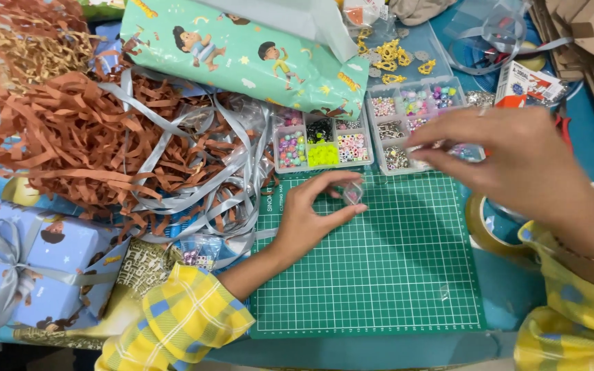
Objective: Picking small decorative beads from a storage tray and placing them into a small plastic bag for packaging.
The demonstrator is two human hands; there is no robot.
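Plastic pouch (353,193) between bead boxes (322,143), cutting mat (379,275).

This looks like a home craft corner set up for gift wrapping and bead work. A green gridded cutting mat (379,268) lies on a blue tabletop (510,288), with two clear plastic compartment boxes of coloured beads (322,143) (407,127) just above it. Heaps of brown shredded paper filler (63,137) and loose silver ribbon (201,178) spread to the left, beside a blue gift box tied with a silver bow (32,271). A mint-green roll of cartoon-printed wrapping paper (242,55), a roll of brown packing tape (489,230) and flat brown cardboard pieces (592,48) crowd the edges.
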